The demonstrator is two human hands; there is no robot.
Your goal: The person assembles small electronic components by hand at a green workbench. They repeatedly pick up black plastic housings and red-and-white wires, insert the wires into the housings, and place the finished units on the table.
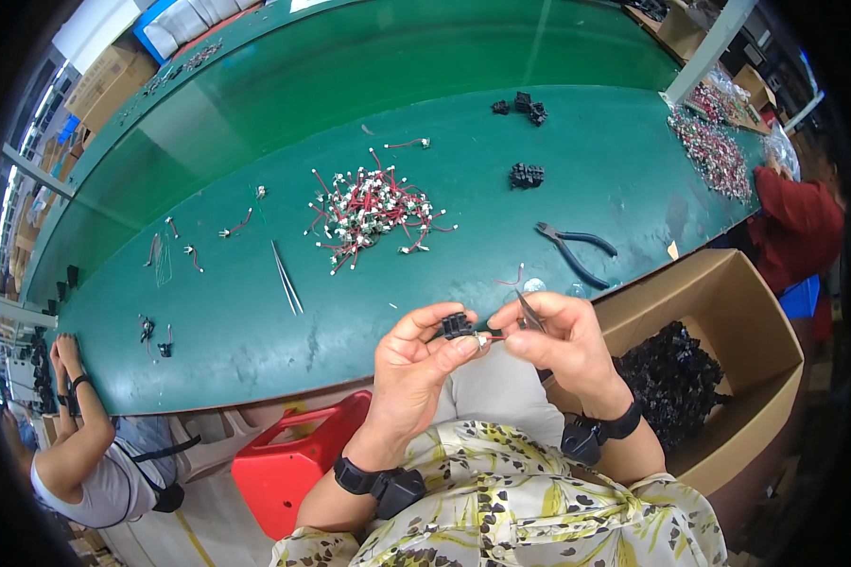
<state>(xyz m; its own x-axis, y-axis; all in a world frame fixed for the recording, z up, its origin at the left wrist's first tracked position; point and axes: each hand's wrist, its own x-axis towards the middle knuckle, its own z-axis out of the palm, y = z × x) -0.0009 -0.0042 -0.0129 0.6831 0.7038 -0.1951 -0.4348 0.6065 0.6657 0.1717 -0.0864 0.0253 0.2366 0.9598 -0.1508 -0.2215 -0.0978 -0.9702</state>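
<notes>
In front of my body, above the table's near edge, my left hand [416, 354] pinches a small black plastic block [457, 326] between thumb and fingers. At the block's lower right sits a small white connector [483, 340] with a short red wire, between my two hands. My right hand [572, 345] has its thumb and forefinger closed near that wire and grips a pointed metal tool that looks like tweezers [531, 312]. Whether the right fingertips also pinch the wire is hard to make out. Beyond my hands lies a pile of red-wired white connectors [376, 213].
Side-cutting pliers [581, 250] and another pair of tweezers [286, 281] lie on the green table [350, 326]. Black blocks [527, 176] sit farther back. A cardboard box [761, 392] of black parts stands at my right, a red stool [293, 463] at my left. People work at both sides.
</notes>
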